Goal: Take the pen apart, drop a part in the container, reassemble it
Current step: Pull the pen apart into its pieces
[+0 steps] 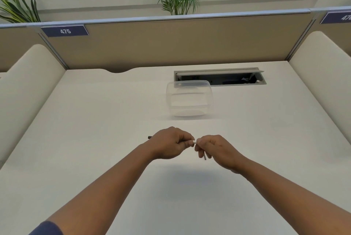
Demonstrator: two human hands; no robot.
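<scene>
Both hands meet above the middle of the white desk [95, 139]. My left hand [170, 142] is closed around the pen [194, 142]; its dark end sticks out to the left of the fist, and a short white stretch shows between the two hands. My right hand [214, 148] pinches that white stretch, and a thin grey piece [205, 157] pokes down from under its fingers. Most of the pen is hidden inside the fists. A clear plastic container [189, 99] stands open beyond the hands, slightly to the right, with nothing visible in it.
A cable tray [220, 77] with its lid raised is set into the desk just behind the container. Beige partition panels [171, 42] close the back and cream side panels flank the desk. Potted plants stand behind the partition.
</scene>
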